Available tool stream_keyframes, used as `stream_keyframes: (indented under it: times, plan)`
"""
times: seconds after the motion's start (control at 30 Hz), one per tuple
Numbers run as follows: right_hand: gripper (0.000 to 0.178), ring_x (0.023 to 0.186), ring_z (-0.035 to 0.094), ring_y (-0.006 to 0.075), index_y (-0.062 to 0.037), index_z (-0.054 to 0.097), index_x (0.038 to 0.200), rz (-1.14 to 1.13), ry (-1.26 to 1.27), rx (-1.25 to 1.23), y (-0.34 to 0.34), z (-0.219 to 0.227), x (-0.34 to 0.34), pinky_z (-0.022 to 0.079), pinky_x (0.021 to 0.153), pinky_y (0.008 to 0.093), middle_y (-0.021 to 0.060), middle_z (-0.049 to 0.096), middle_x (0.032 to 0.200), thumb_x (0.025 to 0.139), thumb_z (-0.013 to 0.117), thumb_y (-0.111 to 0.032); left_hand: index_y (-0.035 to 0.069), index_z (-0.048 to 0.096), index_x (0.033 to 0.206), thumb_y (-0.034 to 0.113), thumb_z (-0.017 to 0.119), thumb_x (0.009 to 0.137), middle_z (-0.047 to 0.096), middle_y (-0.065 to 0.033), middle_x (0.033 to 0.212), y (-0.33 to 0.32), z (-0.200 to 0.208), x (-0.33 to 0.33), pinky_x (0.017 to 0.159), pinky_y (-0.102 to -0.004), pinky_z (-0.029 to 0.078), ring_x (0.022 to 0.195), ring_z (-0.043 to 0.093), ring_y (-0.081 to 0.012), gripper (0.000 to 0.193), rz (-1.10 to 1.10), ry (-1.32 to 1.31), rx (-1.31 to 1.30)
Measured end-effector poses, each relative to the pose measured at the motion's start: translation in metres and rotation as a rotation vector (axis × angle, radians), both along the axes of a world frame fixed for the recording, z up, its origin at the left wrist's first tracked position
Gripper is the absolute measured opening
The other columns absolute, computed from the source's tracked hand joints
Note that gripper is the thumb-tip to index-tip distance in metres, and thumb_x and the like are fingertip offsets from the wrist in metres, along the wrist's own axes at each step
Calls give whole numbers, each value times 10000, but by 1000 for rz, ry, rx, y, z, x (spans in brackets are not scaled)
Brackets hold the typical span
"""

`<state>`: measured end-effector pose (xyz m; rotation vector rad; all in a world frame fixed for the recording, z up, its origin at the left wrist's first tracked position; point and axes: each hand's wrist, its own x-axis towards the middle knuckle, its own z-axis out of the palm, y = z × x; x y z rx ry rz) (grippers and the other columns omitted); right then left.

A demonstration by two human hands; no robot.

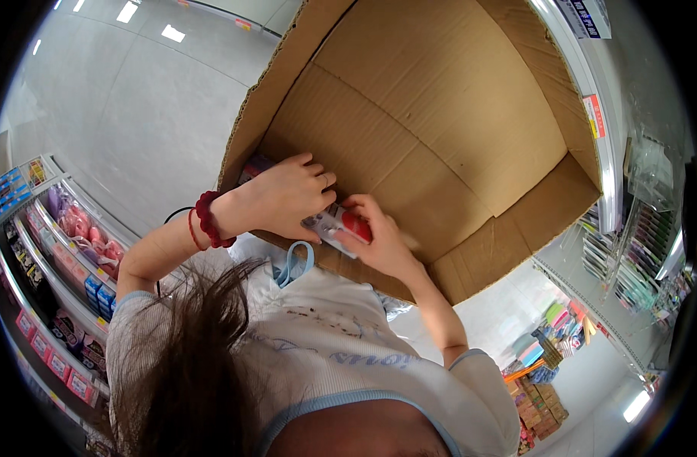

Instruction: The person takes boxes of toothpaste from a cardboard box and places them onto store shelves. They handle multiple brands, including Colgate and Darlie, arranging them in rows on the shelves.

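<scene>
A small flat package (331, 228), clear and grey with a red part, is held low inside the near side of a large open cardboard box (440, 99). My right hand (382, 242) grips its right end, thumb in front and fingers behind. At its left end is my left hand (291, 196), fingers curled and thumb down against the package; its hold is partly hidden. A ring is on one left finger, and a dark red scrunchie (207, 218) circles that wrist. Behind the left hand, another dark, colourful package (255, 167) lies in the box's left corner, mostly covered.
Shelves with pink, blue and black packaged goods (78, 228) stand at the left. On the right, a white shelf edge (609, 175) runs close beside the box, with racks of thin packaged items (630, 255) below. Stacked cartons (539, 407) stand farther off at the lower right.
</scene>
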<state>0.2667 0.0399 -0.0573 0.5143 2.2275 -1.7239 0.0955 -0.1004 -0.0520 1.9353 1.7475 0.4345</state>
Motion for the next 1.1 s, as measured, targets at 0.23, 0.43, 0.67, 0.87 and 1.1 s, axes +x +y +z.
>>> stream_keyframes:
  times: [0.23,0.43,0.67,0.87,1.1]
  plan:
    - [277,892,561,118,14,562,1093,-137,13,-477,69,37,-15,445,753,236,71,605,995,831,580,-72,60,492,861,232,712,639,571,-76,786,15,39,-28,718,-336,435,742,578,-249,357,137,38,26]
    - [437,891,608,258,14,611,1002,-63,533,386,91,113,-38,477,737,318,128,627,993,586,740,-13,78,501,799,160,680,569,558,-45,768,61,99,-54,620,-325,456,687,572,-226,303,178,141,290]
    - [405,902,619,287,34,619,977,-190,761,1206,126,168,-48,449,783,344,153,647,980,618,717,-125,111,601,844,168,627,638,587,-28,896,124,152,-96,719,-314,462,779,575,-180,216,267,493,1120]
    - [433,920,594,254,37,579,1064,-474,805,1271,176,181,-86,446,819,322,164,618,1032,651,705,6,125,557,1115,334,681,677,578,-41,1062,186,161,-144,957,-407,340,1006,531,-203,501,608,357,1344]
    - [385,875,562,143,28,598,1093,-462,902,1134,220,189,-133,430,817,270,116,628,998,724,696,-14,2,546,1094,442,664,713,568,-102,1123,206,123,-168,1038,-488,233,1105,492,-221,594,679,450,1084]
